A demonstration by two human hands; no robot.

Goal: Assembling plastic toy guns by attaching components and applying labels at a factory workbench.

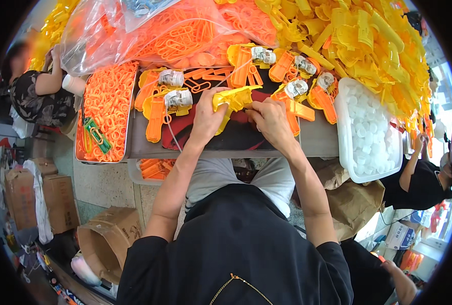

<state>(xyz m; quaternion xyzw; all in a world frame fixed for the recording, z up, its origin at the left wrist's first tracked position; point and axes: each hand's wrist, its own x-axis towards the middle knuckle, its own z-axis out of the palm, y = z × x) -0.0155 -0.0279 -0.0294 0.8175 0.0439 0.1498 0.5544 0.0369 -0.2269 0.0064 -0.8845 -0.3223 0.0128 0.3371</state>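
My left hand point(209, 119) is closed around a yellow plastic shell piece point(231, 98), held above the dark red and black cloth point(226, 136) on the table. At the shell's right end is my right hand point(275, 121), its fingers curled together. Whatever is between those fingertips is hidden. Several part-assembled toys lie around my hands, with yellow shells, orange handles and silvery cylinders. One such toy point(156, 114) lies left of my left hand, and another toy point(292, 104) is beside my right hand. Loose orange clips point(205, 76) lie beyond my left hand.
A metal tray point(129, 145) of small orange rings stands left, with a green tool point(97, 136) on it. At right is a white tub point(345, 127) of translucent caps. Yellow parts point(358, 40) are heaped behind, beside a clear bag point(88, 40). Other people sit at both sides.
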